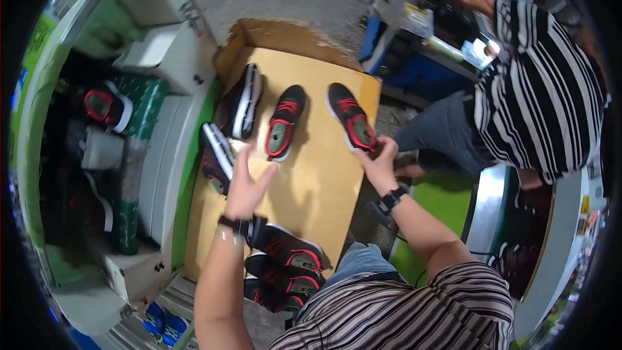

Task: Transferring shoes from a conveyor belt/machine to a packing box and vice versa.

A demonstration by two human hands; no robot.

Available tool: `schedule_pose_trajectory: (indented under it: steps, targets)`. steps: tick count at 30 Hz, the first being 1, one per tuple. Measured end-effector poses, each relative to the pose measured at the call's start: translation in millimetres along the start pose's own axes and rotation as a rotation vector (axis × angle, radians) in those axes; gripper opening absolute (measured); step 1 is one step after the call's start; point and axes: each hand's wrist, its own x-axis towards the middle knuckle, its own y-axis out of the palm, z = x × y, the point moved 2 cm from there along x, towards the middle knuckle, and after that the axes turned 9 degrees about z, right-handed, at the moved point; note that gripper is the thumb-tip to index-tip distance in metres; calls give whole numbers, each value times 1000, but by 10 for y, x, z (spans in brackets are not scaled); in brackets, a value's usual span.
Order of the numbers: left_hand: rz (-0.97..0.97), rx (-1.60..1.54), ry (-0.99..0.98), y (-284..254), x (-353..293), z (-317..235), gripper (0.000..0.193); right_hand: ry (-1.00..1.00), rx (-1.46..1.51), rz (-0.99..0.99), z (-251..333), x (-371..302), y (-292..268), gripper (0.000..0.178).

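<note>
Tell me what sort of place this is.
Likely a shoe factory or workshop: matching black-and-red shoes are on a tan worktop, more sit inside a white-and-green machine, and a co-worker is nearby.

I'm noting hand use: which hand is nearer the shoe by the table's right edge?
Right. The right hand holds that shoe by the heel; the left hand is well to its left.

Soft shadows across the bright tabletop [327, 188], dark fisheye-curved edges.
</note>
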Motion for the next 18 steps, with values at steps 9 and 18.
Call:
schedule_pose_trajectory:
  steps: [9, 18]
  targets:
    - [31, 66, -60, 660, 884, 128, 81, -126, 388, 241, 434, 227, 97, 81]
    - [-83, -924, -523, 886, -691, -106, 63, 96, 740, 502, 418, -1145, -174, 79]
